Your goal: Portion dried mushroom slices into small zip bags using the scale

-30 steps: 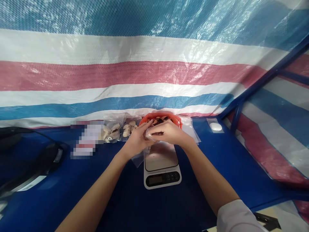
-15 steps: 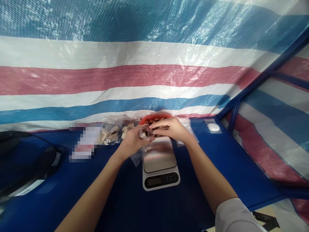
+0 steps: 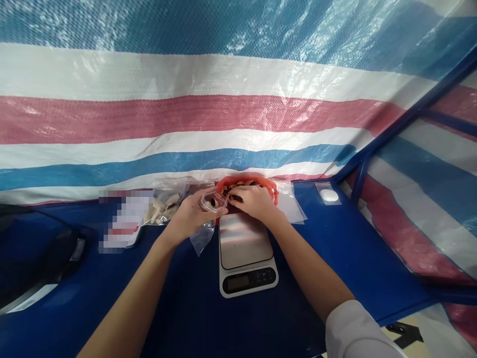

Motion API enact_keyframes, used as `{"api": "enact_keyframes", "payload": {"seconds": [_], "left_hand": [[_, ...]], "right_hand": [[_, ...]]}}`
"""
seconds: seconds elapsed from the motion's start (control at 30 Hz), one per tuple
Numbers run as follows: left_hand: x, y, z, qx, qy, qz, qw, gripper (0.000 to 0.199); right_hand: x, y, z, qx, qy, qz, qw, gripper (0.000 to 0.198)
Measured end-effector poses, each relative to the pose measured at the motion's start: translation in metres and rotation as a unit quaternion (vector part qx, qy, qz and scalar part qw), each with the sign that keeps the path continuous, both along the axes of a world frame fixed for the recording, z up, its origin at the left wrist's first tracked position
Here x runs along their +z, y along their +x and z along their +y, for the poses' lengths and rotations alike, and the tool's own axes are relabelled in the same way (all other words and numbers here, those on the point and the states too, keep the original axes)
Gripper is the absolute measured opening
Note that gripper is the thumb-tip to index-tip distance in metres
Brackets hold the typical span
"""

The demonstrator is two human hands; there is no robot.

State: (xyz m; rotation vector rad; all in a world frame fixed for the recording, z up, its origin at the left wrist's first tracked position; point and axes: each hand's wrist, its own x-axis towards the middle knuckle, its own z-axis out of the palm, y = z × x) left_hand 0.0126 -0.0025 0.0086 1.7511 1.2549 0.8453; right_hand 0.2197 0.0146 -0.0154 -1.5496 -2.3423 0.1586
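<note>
a bag of pale pieces (image 3: pixel 162 209) sits filled left of the scale (image 3: pixel 246 241), the left grip (image 3: pixel 189 214) pinches a clear bag (image 3: pixel 201 237) beside the scale, and dark pieces (image 3: pixel 238 184) remain in the red bag (image 3: pixel 275 191) behind the scale, where i cannot tell whether the right grip (image 3: pixel 251 201) is closed.

A striped plastic sheet (image 3: pixel 238 114) in blue, white and red hangs behind the blue table (image 3: pixel 357 263), with a blue frame (image 3: pixel 447 78) slanting along the right. A rounded white object (image 3: pixel 328 195) lies on a small clear packet (image 3: pixel 323 186) near the table's far right corner. At left, beside a pixelated flat item (image 3: pixel 124 219), sits a black object (image 3: pixel 48 268), possibly a device, too dim to tell.
</note>
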Motion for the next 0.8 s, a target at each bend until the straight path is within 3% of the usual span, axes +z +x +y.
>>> {"api": "enact_keyframes", "payload": {"seconds": [0.17,0.4,0.63,0.8], "left_hand": [[-0.004,-0.001,0.001,-0.007,0.011,0.008,1.000,0.083],[-0.012,-0.001,0.003,-0.012,0.018,-0.004,1.000,0.082],[-0.013,0.002,0.002,-0.013,0.004,-0.021,1.000,0.086],[-0.018,0.004,0.001,-0.030,0.017,-0.010,0.999,0.088]], "right_hand": [[-0.011,-0.010,0.002,-0.009,0.013,-0.026,1.000,0.033],[-0.013,0.001,0.004,0.015,0.007,-0.006,1.000,0.029],[-0.009,0.016,0.004,0.016,-0.017,0.090,0.996,0.035],[-0.007,0.025,0.006,0.037,-0.073,0.184,0.980,0.032]]}}
